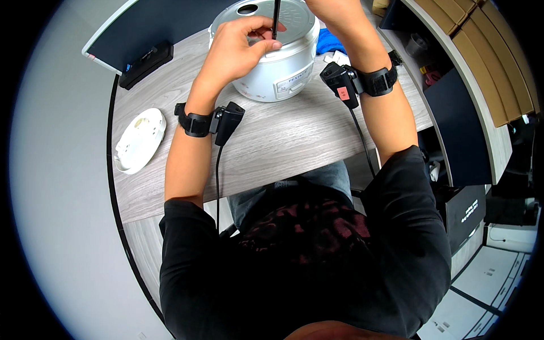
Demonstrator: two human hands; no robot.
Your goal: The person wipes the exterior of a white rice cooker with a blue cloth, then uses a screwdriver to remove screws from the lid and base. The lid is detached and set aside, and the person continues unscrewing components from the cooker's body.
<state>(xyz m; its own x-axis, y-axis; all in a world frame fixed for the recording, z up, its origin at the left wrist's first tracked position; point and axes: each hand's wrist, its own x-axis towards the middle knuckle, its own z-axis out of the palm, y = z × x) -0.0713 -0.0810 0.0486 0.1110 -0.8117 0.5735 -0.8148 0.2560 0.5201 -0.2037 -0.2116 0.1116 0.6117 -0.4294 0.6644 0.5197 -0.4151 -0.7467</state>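
Note:
A white rice cooker (265,79) stands at the table's far side, its grey lid (292,22) showing a dark round hole (247,9). My left hand (238,48) reaches over the lid's near edge, thumb and fingers closed around the lower end of a thin black screwdriver shaft (276,18). The shaft stands upright against the lid's rim, and its top runs out of the picture. My right hand (334,10) is up at the top edge, right of the shaft. Its fingers are cut off from view, so what it holds is hidden.
On the table's left lies a white oval plastic cover (141,141). A black box-shaped object (146,65) rests by the dark panel at the back left. Blue cloth (330,42) sits behind the cooker. Shelves with cardboard boxes (481,62) stand at right. Cables hang from both wrist-worn devices.

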